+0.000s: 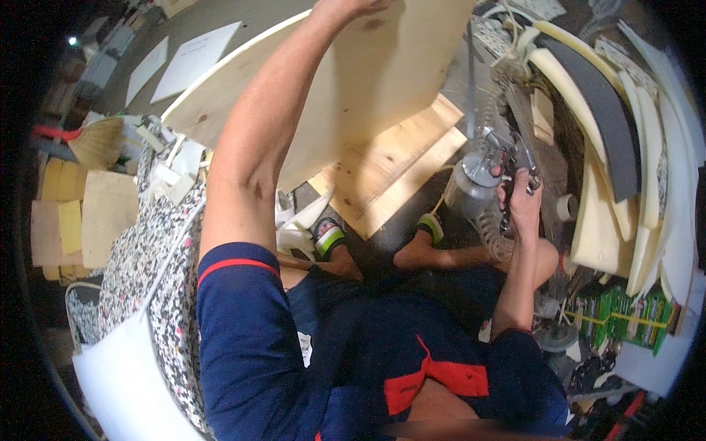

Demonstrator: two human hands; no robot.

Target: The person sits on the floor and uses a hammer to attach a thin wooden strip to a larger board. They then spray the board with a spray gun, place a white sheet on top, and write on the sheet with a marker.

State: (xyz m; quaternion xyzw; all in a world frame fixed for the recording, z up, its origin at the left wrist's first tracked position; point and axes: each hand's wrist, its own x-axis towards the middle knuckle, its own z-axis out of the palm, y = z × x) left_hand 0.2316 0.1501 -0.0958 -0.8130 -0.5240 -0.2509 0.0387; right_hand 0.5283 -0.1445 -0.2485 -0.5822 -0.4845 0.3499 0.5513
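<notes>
Plywood panel (390, 73): large, tilted, ahead of the person; a pale wooden frame (401, 165) sits at its lower edge.
Left hand (354, 6): at the panel's upper part, cropped; cannot tell how its fingers grip.
Right hand (523, 202): right of the panel, wrapped around a spray gun (479, 172).
Spraying step: apparently steadying the panel, gun ready.
Next move: probably calls for nozzle facing the panel.
</notes>
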